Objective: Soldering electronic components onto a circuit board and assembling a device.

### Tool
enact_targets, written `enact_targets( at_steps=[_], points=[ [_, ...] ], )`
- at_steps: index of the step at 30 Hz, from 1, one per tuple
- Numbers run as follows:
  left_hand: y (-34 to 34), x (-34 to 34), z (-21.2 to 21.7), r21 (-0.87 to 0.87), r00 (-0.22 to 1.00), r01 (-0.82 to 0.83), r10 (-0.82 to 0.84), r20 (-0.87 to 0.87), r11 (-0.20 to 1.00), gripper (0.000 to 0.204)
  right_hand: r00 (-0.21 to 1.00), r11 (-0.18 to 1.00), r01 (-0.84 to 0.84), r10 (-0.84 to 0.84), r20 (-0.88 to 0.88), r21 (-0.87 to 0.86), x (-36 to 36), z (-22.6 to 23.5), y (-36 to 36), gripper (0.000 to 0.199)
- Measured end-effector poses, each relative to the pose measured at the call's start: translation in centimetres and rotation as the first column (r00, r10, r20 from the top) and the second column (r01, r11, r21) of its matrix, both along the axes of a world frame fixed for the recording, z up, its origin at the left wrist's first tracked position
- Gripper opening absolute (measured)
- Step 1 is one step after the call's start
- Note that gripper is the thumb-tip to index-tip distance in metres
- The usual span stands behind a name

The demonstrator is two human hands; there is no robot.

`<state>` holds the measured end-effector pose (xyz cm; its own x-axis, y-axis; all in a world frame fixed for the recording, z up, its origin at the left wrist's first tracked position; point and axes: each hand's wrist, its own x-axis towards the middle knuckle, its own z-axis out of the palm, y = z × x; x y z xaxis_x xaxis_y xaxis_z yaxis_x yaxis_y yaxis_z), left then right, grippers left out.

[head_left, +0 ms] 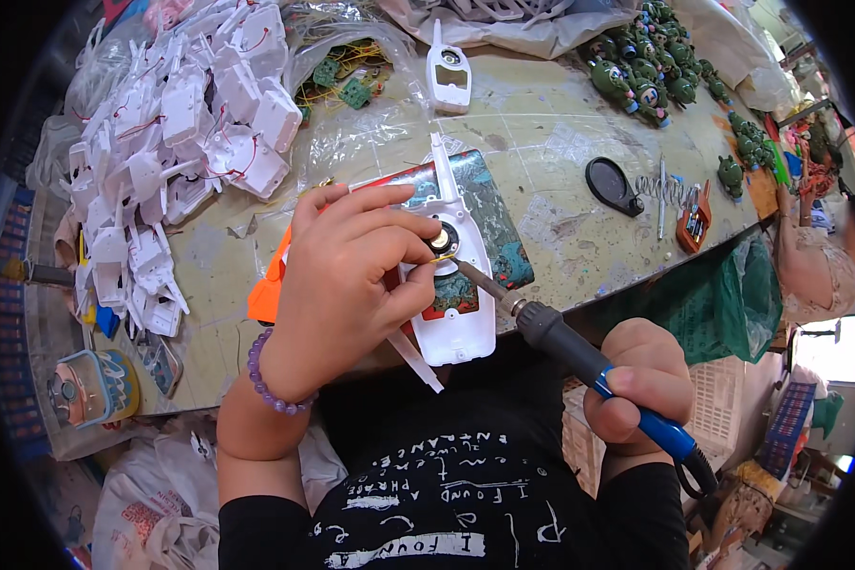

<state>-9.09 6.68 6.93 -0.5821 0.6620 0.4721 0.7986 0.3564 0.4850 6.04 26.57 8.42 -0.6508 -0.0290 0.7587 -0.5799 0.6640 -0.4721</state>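
A white plastic walkie-talkie shell (461, 334) lies with its inside up and its antenna pointing away from me. In it sits a round black speaker (446, 233) with a brass-coloured centre. My left hand (347, 252) covers the shell's left side, thumb and forefinger pinched on a thin yellow wire (439, 258) at the speaker's lower edge. My right hand (641, 375) grips a soldering iron (572, 344) with a grey and blue handle, its tip meeting the wire beside the speaker. Beneath the shell is a dark patterned board (499, 223); my left hand partly hides it.
White shells with red wires (185, 123) are heaped at the left. A plastic bag holds green circuit boards (354, 92). Another white shell (448, 76) lies far back. An iron stand with a coil (670, 190) is at the right, near green figures (641, 66). A co-worker's arm (807, 261) shows far right.
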Motion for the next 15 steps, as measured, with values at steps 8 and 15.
enact_targets(
  at_steps=[8,15],
  points=[
    [0.1,0.2,0.1,-0.004,1.0,-0.009,0.009,-0.024,1.0,0.008,0.996,0.989,-0.063,0.071,0.061,-0.133,0.3,1.1,-0.1,0.027],
    [0.2,0.2,0.2,0.001,0.999,-0.018,0.018,-0.034,1.0,0.008,0.995,0.988,-0.008,0.023,0.101,-0.155,-0.6,3.1,-0.9,0.025]
  ],
)
